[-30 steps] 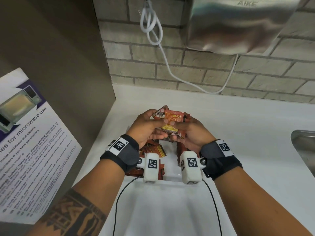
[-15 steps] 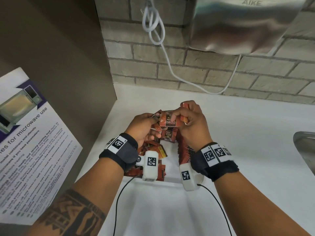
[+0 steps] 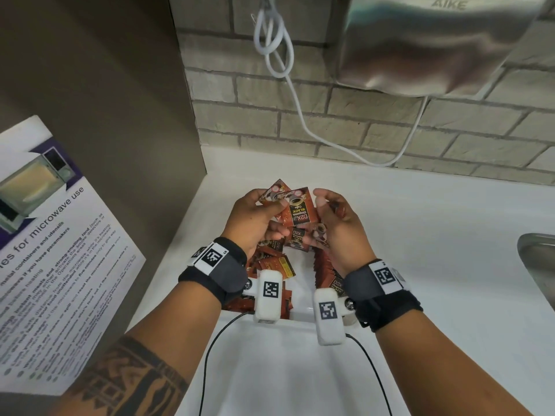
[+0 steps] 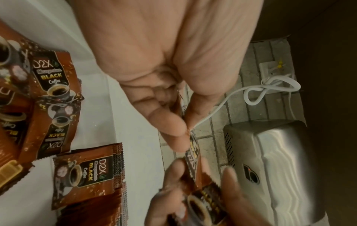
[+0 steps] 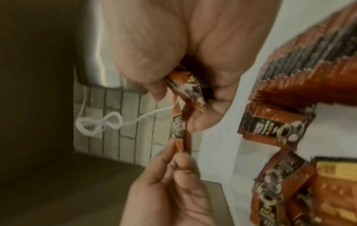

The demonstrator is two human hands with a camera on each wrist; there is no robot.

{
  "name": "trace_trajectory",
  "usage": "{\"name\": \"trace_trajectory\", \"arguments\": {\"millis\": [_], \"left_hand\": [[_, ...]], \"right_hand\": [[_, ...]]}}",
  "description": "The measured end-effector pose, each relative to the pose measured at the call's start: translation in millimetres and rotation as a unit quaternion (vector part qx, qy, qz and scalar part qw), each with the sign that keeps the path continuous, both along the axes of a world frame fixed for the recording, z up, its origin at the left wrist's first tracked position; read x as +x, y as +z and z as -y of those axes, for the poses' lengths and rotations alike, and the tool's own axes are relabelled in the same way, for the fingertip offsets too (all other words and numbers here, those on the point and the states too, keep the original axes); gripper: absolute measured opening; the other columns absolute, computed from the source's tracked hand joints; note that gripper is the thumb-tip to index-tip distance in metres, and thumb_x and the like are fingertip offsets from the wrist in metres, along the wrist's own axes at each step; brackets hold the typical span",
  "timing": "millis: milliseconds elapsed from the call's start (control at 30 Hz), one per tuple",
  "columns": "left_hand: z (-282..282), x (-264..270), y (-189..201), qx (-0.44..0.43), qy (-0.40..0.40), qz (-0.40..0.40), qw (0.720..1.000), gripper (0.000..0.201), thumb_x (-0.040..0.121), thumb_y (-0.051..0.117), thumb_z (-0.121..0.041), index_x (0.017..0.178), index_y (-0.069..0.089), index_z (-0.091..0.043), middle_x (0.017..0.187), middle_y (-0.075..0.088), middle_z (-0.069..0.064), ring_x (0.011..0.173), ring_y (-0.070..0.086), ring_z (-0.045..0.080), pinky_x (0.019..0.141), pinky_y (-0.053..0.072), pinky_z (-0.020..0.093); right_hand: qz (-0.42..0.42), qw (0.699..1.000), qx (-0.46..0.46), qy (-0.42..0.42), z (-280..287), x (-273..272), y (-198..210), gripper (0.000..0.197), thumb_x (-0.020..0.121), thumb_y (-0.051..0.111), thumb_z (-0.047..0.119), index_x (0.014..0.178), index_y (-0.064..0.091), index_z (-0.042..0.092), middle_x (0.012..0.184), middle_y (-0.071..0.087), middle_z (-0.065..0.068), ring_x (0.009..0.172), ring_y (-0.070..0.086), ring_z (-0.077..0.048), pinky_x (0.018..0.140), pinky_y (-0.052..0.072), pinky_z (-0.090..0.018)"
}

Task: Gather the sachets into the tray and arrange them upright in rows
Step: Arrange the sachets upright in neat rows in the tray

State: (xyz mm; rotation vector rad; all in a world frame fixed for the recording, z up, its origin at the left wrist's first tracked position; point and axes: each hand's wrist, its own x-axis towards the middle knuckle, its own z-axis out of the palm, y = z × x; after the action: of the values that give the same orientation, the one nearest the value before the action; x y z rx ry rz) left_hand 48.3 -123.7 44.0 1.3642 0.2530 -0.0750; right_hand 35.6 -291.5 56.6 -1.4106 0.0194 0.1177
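Observation:
Brown "D2X Black Coffee" sachets are the task objects. My left hand (image 3: 271,205) pinches a fanned pair of sachets (image 3: 298,210) above the white tray (image 3: 300,295). In the left wrist view the fingers (image 4: 173,131) clamp a sachet edge (image 4: 193,146). My right hand (image 3: 329,214), just to the right, grips more sachets (image 3: 313,235), seen crumpled in its palm (image 5: 185,88). A row of upright sachets (image 3: 326,273) (image 5: 299,73) lines the tray's right side. Loose sachets (image 3: 271,262) (image 4: 56,94) lie flat on its left side.
The tray sits on a white counter (image 3: 420,235) against a brick wall. A steel hand dryer (image 3: 435,40) and its looped white cable (image 3: 276,46) hang above. A brown panel with a microwave poster (image 3: 45,235) stands left; a steel sink (image 3: 537,259) lies right.
My right hand, raised over the bundle half a second ago, has dropped back to the right. The left hand has turned its sachets face up and fanned them.

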Motion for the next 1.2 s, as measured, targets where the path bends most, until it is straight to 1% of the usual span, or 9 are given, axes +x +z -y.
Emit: {"name": "trace_trajectory", "arguments": {"millis": [167, 267, 367, 500, 600, 700, 833, 1033, 1200], "left_hand": [[-0.4, -0.7, -0.5, 0.06, -0.016, 0.024, 0.998, 0.028, 0.095, 0.071, -0.023, 0.116, 0.062, -0.008, 0.084, 0.072, 0.013, 0.048, 0.059, 0.02, 0.04, 0.034, 0.021], [-6.3, -0.8, 4.6, 0.103, -0.018, 0.039, 0.994, 0.026, 0.097, 0.069, -0.028, 0.112, 0.064, -0.007, 0.067, 0.067, 0.004, 0.047, 0.05, 0.019, 0.038, 0.032, 0.019], [-10.3, -3.4, 5.3, 0.139, -0.047, 0.055, 0.988, 0.034, 0.088, 0.079, -0.035, 0.108, 0.068, -0.01, 0.069, 0.068, 0.009, 0.047, 0.048, 0.018, 0.043, 0.037, 0.019], [-13.3, -5.9, 2.1, 0.117, -0.079, 0.022, 0.99, 0.029, 0.081, 0.086, -0.028, 0.096, 0.068, -0.011, 0.073, 0.065, 0.009, 0.051, 0.045, 0.016, 0.047, 0.035, 0.02], [-8.9, -9.0, 4.6, 0.104, -0.139, -0.008, 0.985, 0.02, 0.082, 0.083, -0.015, 0.095, 0.067, -0.014, 0.07, 0.066, -0.001, 0.048, 0.048, 0.008, 0.041, 0.033, 0.016], [0.8, -11.7, 4.6, 0.07, -0.151, -0.012, 0.986, 0.022, 0.083, 0.082, -0.01, 0.1, 0.068, -0.013, 0.088, 0.073, 0.007, 0.052, 0.057, 0.005, 0.039, 0.035, 0.015], [8.1, -11.2, 2.8, 0.028, -0.119, -0.019, 0.992, 0.023, 0.084, 0.08, -0.008, 0.105, 0.07, -0.013, 0.096, 0.074, 0.01, 0.065, 0.062, 0.012, 0.045, 0.038, 0.018], [-2.5, -10.1, 0.7, 0.04, -0.112, -0.019, 0.993, 0.019, 0.089, 0.075, -0.007, 0.105, 0.067, -0.014, 0.093, 0.073, 0.011, 0.075, 0.06, 0.018, 0.053, 0.044, 0.022], [-6.7, -10.1, 3.8, 0.013, -0.069, -0.006, 0.997, 0.021, 0.087, 0.075, -0.001, 0.104, 0.066, -0.009, 0.095, 0.074, 0.011, 0.074, 0.068, 0.019, 0.063, 0.055, 0.027]], "right_hand": [[-0.007, 0.998, -0.049, 0.03, 5.4, 7.9, 1.8, 0.041, 0.088, 0.069, -0.003, 0.121, 0.055, 0.016, 0.104, 0.071, -0.007, 0.074, 0.072, -0.02, 0.065, 0.058, -0.034], [-0.045, 0.991, -0.093, 0.086, 13.9, 13.0, 8.8, 0.043, 0.086, 0.07, -0.005, 0.121, 0.057, 0.016, 0.083, 0.07, -0.003, 0.066, 0.063, -0.022, 0.062, 0.054, -0.033], [-0.057, 0.977, -0.141, 0.149, 20.6, 15.8, 16.8, 0.045, 0.086, 0.071, -0.005, 0.125, 0.057, 0.013, 0.089, 0.067, -0.015, 0.064, 0.059, -0.022, 0.054, 0.05, -0.026], [-0.034, 0.987, -0.117, 0.105, 24.0, 21.0, 18.8, 0.041, 0.085, 0.072, -0.004, 0.121, 0.06, 0.01, 0.076, 0.062, -0.012, 0.054, 0.056, -0.018, 0.052, 0.041, -0.029], [-0.017, 0.998, -0.053, 0.027, 20.5, 22.5, 15.0, 0.034, 0.088, 0.073, 0.003, 0.119, 0.062, 0.013, 0.086, 0.06, -0.013, 0.067, 0.064, -0.022, 0.057, 0.052, -0.03], [-0.009, 1.0, 0.002, 0.005, 10.3, 18.6, 7.4, 0.038, 0.089, 0.073, 0.007, 0.123, 0.058, 0.012, 0.1, 0.069, -0.015, 0.086, 0.071, -0.029, 0.076, 0.058, -0.043], [0.016, 0.998, -0.05, 0.023, -1.4, 10.8, -3.8, 0.05, 0.083, 0.08, 0.013, 0.127, 0.056, 0.011, 0.108, 0.074, -0.011, 0.1, 0.072, -0.029, 0.09, 0.058, -0.051], [-0.015, 0.998, 0.053, -0.01, 9.1, 15.2, 6.3, 0.048, 0.095, 0.049, -0.006, 0.136, 0.05, 0.017, 0.112, 0.072, -0.018, 0.108, 0.069, -0.032, 0.093, 0.054, -0.048], [-0.033, 0.999, 0.029, -0.013, 14.2, 14.8, 8.9, 0.043, 0.097, 0.058, 0.006, 0.134, 0.051, 0.026, 0.089, 0.063, -0.009, 0.074, 0.065, -0.022, 0.08, 0.056, -0.04]]}}
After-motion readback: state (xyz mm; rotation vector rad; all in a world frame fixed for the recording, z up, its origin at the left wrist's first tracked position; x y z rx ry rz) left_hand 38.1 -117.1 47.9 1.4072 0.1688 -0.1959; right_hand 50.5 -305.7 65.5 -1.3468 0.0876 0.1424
